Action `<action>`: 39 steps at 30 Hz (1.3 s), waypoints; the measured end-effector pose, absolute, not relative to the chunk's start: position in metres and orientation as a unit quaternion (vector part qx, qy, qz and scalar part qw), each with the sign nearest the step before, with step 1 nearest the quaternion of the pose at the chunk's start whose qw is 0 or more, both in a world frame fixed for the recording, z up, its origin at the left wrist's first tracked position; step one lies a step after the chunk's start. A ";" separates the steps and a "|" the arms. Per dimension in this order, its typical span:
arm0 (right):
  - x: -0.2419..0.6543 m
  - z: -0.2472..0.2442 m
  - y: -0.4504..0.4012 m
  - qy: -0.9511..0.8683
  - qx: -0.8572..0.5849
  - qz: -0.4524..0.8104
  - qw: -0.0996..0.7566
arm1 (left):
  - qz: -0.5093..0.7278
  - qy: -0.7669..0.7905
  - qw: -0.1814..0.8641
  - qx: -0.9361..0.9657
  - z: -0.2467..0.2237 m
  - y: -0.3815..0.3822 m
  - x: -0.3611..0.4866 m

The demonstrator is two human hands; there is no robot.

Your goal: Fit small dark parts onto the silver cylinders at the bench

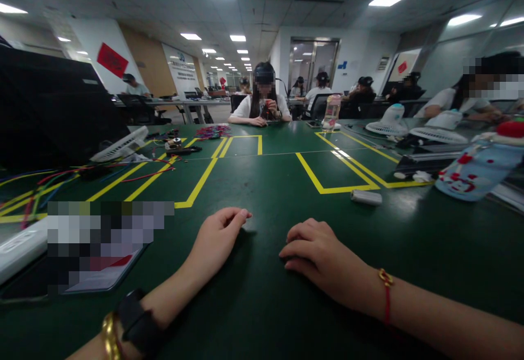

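Observation:
My left hand (223,234) rests near the middle of the green table (254,305), thumb pressed against the curled fingers. Whether anything small is inside that pinch is hidden. To its right, my right hand (313,251) lies palm down with fingers loosely bent and a little apart, and no object shows in it. A gap of bare tabletop separates the two hands. Beyond my right hand lies a small grey cylinder (365,197), which neither hand touches.
Yellow tape (200,180) marks outlines on the table. At left are loose wires (36,191), a white power strip (24,245) and a black monitor (53,103). A blue bottle (475,166) and white fans (387,120) stand right. A person (262,101) sits opposite, near a clear bottle (331,113).

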State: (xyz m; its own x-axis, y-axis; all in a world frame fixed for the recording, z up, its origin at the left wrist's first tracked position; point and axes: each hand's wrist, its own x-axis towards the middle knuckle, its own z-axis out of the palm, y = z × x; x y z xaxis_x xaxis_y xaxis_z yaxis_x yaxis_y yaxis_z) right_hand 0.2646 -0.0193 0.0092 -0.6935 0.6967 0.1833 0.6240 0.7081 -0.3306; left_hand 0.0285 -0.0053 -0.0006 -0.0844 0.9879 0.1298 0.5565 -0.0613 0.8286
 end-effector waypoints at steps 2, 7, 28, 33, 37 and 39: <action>0.262 0.008 -0.020 -0.907 -0.366 0.133 0.160 | 0.389 0.626 0.277 0.616 -0.001 -0.005 0.028; 0.279 0.009 -0.001 -0.899 -0.382 0.085 0.196 | 0.384 0.628 0.281 0.616 -0.001 -0.005 0.028; 0.367 0.017 0.087 -0.849 -0.498 -0.134 0.116 | 0.383 0.625 0.277 0.621 0.002 -0.008 0.030; 0.393 0.004 0.104 -0.817 -0.553 -0.115 0.120 | 0.386 0.625 0.281 0.618 0.003 -0.008 0.030; 0.418 0.004 0.107 -0.732 -0.642 -0.081 0.214 | 0.381 0.625 0.283 0.620 0.004 -0.009 0.030; 0.430 0.006 0.107 -0.679 -0.675 -0.075 0.279 | 0.381 0.624 0.284 0.620 0.004 -0.009 0.030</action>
